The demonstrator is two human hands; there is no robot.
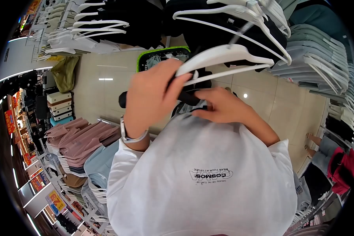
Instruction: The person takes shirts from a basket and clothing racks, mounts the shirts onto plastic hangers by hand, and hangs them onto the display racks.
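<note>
A white hanger (224,55) is tilted in front of me, its hook blurred toward the rack above. My left hand (149,96), with a bracelet at the wrist, is closed around the hanger's left end and is slightly blurred. Dark cloth (188,98), apparently a black garment, hangs between my two hands. Just below the hanger's bar, my right hand (224,105) pinches the edge of this cloth. Most of the garment's shape is hidden behind my hands and my white shirt.
Black clothes on white hangers (232,15) hang on the rack ahead. A green-rimmed basket (139,59) holding clothes stands on the tiled floor (102,90). Pink tops (80,141) hang at left, and grey-green garments (314,51) at right. Someone's feet (312,145) show at far right.
</note>
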